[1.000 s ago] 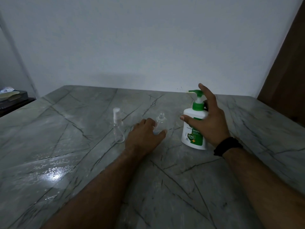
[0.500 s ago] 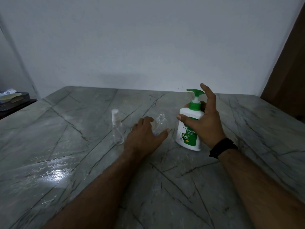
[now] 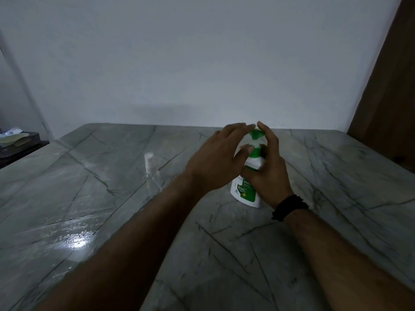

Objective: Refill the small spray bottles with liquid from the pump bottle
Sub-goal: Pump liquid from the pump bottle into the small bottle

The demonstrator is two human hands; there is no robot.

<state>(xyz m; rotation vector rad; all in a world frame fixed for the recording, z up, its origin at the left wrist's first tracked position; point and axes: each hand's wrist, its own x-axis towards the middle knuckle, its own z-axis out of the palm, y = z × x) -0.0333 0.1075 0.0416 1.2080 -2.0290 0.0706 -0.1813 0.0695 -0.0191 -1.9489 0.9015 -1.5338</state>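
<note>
Head view: white pump bottle (image 3: 246, 194) with a green label and green pump head stands tilted on the grey marble table (image 3: 224, 254), toward its far middle. Right hand (image 3: 268, 176) is wrapped around its body, fingers curled tight. Left hand (image 3: 215, 162) hovers at the pump, fingers loosely spread, thumb touching the green collar. Just left stands a clear small spray bottle (image 3: 151, 173), capped white.

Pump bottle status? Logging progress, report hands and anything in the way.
Right hand grips pump bottle on marble table. Left hand at green pump head. Capped spray bottle stands left, clear.
</note>
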